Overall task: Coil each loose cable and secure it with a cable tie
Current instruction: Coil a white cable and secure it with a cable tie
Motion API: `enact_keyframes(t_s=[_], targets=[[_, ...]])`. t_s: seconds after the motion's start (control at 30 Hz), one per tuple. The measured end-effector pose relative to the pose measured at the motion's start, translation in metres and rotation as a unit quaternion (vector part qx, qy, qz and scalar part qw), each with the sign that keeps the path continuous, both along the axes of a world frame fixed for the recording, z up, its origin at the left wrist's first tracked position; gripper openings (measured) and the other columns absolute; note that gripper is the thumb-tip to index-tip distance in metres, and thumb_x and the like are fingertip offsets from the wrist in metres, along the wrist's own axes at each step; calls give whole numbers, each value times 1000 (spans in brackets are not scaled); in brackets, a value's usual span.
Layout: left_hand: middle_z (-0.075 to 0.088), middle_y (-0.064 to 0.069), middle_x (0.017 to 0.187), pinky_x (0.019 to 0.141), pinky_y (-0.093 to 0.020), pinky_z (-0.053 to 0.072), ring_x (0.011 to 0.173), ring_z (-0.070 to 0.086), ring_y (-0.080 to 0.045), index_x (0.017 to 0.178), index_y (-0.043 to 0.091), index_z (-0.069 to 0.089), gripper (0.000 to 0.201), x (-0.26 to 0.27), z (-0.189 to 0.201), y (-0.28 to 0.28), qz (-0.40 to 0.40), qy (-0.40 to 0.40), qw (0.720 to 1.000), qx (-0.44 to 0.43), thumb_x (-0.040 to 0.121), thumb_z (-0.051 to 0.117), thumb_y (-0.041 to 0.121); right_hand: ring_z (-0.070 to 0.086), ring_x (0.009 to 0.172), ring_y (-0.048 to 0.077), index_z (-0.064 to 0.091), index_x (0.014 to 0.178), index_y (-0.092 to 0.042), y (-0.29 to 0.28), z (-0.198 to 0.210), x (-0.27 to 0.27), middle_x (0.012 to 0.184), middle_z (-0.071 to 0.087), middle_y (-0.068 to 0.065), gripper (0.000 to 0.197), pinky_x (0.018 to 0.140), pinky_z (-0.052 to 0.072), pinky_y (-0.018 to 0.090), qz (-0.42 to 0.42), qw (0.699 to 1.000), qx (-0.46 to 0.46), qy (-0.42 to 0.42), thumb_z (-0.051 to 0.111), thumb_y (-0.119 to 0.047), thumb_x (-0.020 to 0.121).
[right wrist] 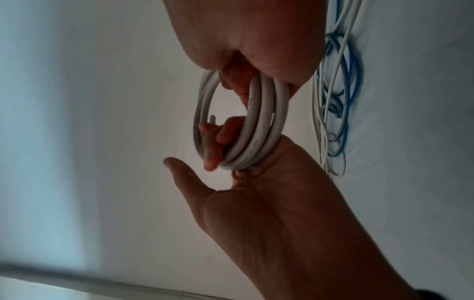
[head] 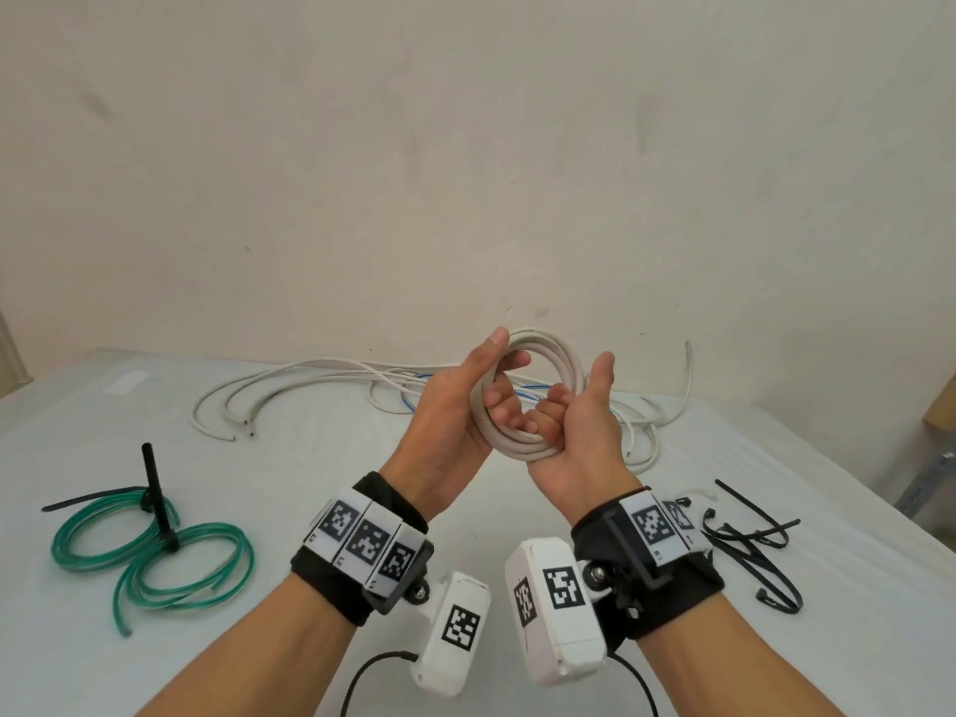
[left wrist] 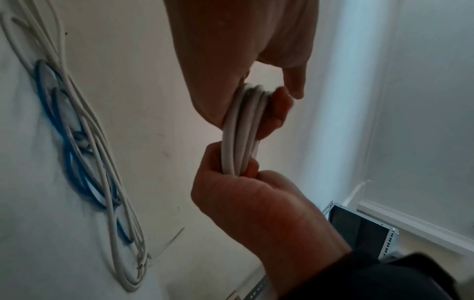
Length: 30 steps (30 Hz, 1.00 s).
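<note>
Right now both hands hold one white coil (head: 527,390) up above the table (head: 320,458), well clear of it. The left hand (head: 455,406) has its fingers curled through the ring, with the thumb up along the outer side; the right hand (head: 579,432) has its fingers hooked round the lower turns while its thumb stands free, so that grip is partial. From the right wrist view the turns (right wrist: 256,125) lie side by side but not tight, and one turn sits apart from the rest. That is the main risk, in my judgement: the cable looks stiff and springy, and no tie is on it yet, so if either hand lets go to fetch a tie, the turns may spring open and the coil be lost. The black cable ties (head: 750,540) lie on the table to the right, near the right wrist, so the right hand seems the likely one to reach; the left would then have to pinch all the turns alone. A loose end could also slip out, though I cannot tell where the ends are. The loose white and blue cables (head: 403,385) lie behind the hands and could snag. The green coils (head: 150,551) lie at the left, already tied
</note>
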<state>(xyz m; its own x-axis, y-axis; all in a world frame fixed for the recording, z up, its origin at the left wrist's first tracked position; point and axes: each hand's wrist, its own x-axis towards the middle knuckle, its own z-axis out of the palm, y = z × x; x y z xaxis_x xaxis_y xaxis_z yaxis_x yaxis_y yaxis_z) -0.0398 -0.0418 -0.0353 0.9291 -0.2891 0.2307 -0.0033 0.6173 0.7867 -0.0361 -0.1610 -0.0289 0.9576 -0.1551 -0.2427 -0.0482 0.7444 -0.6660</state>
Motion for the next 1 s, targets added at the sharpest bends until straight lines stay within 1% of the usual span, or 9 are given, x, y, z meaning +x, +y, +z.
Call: enact_keyframes(t_s=[0.13, 0.23, 0.4, 0.5, 0.6, 0.67, 0.77, 0.87, 1.0], targets=[[65, -10, 86, 89, -35, 53, 85, 64, -21, 113, -3, 68, 35, 5, -4, 6, 52, -65, 990, 114, 95, 72, 27, 24, 34, 13, 41, 73, -13, -7, 10, -1, 47, 22, -5, 65, 38, 36, 23, -27, 999, -13, -19, 47, -74, 95], [73, -22, 105, 103, -45, 55, 102, 71, -34, 112, 6, 73, 34, 11, -4, 19, 72, -82, 956, 273, 88, 81, 31, 30, 34, 14, 45, 73, -11, -14, 16, 0, 45, 26, -4, 68, 46, 41, 29, -37, 990, -131, -31, 45, -75, 96], [75, -20, 108, 88, -38, 62, 95, 74, -24, 113, 4, 69, 32, 13, 5, 32, 88, -63, 931, 350, 89, 81, 22, 38, 33, 12, 54, 77, -11, -23, 13, 2, 42, 36, -8, 68, 64, 47, 39, -27, 953, -300, -28, 44, -76, 95], [72, -12, 96, 96, -40, 56, 98, 71, -25, 100, 5, 71, 24, 6, 4, 28, -30, 21, 981, 188, 89, 75, 26, 34, 36, 13, 51, 75, -11, -23, 16, -3, 44, 34, -7, 67, 53, 44, 34, 9, 956, -294, -28, 44, -75, 96], [61, -3, 72, 94, -39, 57, 74, 67, -20, 92, 6, 68, 33, 2, 3, 19, -116, 102, 988, -9, 94, 67, 39, 28, 39, 13, 48, 75, -11, -20, 20, -8, 49, 28, -5, 65, 43, 37, 28, 49, 958, -279, -31, 46, -73, 97], [47, 2, 55, 72, -34, 59, 51, 54, -14, 83, 8, 64, 41, -1, 7, 13, -135, 117, 984, -16, 94, 65, 47, 26, 39, 12, 47, 74, -12, -19, 20, -10, 51, 26, -5, 64, 39, 35, 25, 69, 954, -290, -34, 47, -72, 97], [24, 7, 45, 51, -25, 43, 38, 27, -9, 70, 15, 53, 46, -6, 9, 5, -110, 104, 988, 24, 91, 67, 54, 23, 41, 13, 45, 73, -13, -20, 17, -10, 56, 23, -4, 65, 40, 36, 26, 82, 955, -282, -33, 48, -73, 95], [18, 8, 43, 47, -23, 31, 38, 16, -10, 65, 17, 47, 52, -9, 2, -4, -73, 118, 990, -11, 91, 64, 60, 24, 41, 13, 46, 73, -13, -23, 10, -8, 56, 23, -4, 65, 42, 36, 27, 82, 960, -267, -20, 49, -75, 94], [17, 6, 40, 42, -24, 35, 33, 18, -11, 61, 19, 38, 58, -13, -5, -13, -56, 129, 987, -74, 96, 54, 63, 23, 39, 12, 39, 66, -17, -18, 2, -8, 52, 21, -5, 63, 43, 34, 27, 80, 976, -201, -7, 48, -73, 95]])
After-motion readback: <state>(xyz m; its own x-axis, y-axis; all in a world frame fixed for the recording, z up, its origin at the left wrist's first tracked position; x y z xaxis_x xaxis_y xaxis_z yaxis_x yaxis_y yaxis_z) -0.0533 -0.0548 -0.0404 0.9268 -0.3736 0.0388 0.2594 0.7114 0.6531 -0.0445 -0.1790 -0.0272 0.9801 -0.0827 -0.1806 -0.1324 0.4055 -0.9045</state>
